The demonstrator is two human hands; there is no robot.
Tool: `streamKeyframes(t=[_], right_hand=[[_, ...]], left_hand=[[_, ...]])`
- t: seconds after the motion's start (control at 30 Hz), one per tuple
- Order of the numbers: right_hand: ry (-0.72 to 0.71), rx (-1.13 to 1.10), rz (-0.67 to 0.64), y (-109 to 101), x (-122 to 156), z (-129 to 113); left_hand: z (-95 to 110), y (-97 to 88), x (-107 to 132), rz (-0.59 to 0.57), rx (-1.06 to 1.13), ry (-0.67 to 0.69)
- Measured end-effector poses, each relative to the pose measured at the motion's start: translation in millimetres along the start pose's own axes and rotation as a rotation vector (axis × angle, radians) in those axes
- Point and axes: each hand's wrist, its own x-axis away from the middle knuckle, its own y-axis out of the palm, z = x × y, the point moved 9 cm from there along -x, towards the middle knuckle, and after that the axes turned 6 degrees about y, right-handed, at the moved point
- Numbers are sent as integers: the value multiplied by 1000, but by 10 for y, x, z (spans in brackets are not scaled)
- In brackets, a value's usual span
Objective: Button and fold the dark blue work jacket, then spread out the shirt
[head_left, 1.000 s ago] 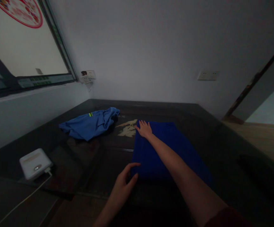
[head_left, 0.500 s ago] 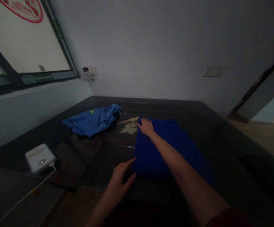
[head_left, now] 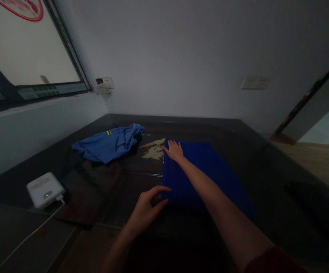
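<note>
A dark blue cloth (head_left: pixel 210 170), perhaps a garment, lies folded in a flat, roughly rectangular shape on the dark table (head_left: pixel 119 204). My right hand (head_left: pixel 174 150) rests flat near its far left corner, palm down, fingers stretched out. At the near left corner, my left hand (head_left: pixel 149 204) reaches in from the front, thumb and fingers apart, with their tips over the cloth's edge. Whether those tips touch the fabric is hard to see. My right forearm crosses the cloth and hides part of it.
Left of the cloth lies a crumpled lighter blue garment (head_left: pixel 110 143) with a yellow-green mark. A white box-like device (head_left: pixel 45 189) with a cable (head_left: pixel 36 229) sits at the table's left front. Behind stands a wall with sockets (head_left: pixel 255 82); a window (head_left: pixel 30 57) is on the left.
My left hand has shifted slightly right and up, its fingertips moving from beside the cloth's near left corner to over it. My right hand stays flat in place. The view has shifted a little.
</note>
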Motion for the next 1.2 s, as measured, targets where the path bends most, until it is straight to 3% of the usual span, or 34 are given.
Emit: streamKeyframes(t=[0.1,0.27,0.57,0.83,1.0,1.03,1.1,1.2], right_hand=[[3,0,3,-2,-1,-2],[5,-3,10,-23,13,-11],[12,-14,-13,-23,5,1],[7,-19,-14,-11,8,-5],[9,-30,-8,-23,10,-8],[9,-31,-9,-24,10,-7],[8,-28,-10,-25,12,-4],[5,-14,-11,-23,17,-1]], left_hand=[[-72,-25,84,-18,-14,-52],[-141,-97,189,60,-45,-140],[-164,-32,284,114,-169,-163],[-83,64,399,48,-401,5],[278,-143,183,206,-558,135],[373,-83,79,169,-572,199],[493,173,-132,-13,-584,323],[400,533,-339,-220,-664,357]])
